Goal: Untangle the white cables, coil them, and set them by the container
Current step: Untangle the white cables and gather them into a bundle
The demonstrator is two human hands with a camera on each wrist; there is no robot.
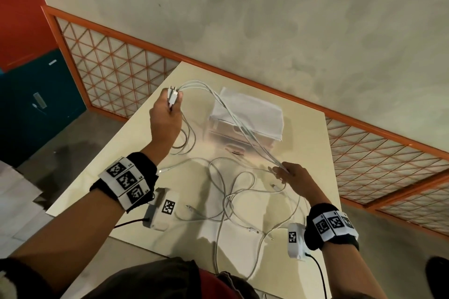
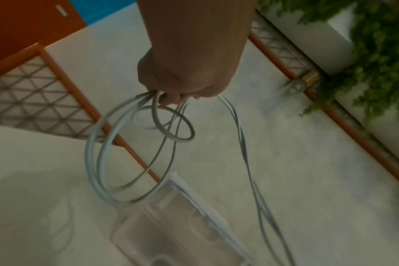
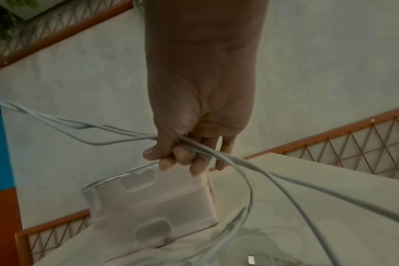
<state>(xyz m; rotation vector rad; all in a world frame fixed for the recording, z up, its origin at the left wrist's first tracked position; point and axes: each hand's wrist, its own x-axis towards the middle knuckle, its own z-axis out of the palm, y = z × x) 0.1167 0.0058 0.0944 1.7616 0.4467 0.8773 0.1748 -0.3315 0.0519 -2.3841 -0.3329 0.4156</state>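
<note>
Several white cables [image 1: 228, 114] stretch taut between my two hands above the cream table [image 1: 308, 143]. My left hand [image 1: 170, 107] is raised at the table's far left and grips their plug ends together with hanging loops [image 2: 134, 153]. My right hand [image 1: 284, 172] is lower, near the table's right side, and pinches the same strands [image 3: 194, 144] between thumb and fingers. More white cable [image 1: 233, 196] lies tangled on the table near me. The translucent container [image 1: 245, 119] with a white lid stands at the far side, beneath the stretched strands; it shows too under each wrist [image 2: 176, 225] [image 3: 153, 203].
The table stands on a grey floor beside an orange lattice railing [image 1: 116, 68]. Cable ends hang over the table's near edge [image 1: 218, 260]. A blue and orange wall [image 1: 29, 80] is at the left. Green foliage [image 2: 376, 54] shows beyond the railing.
</note>
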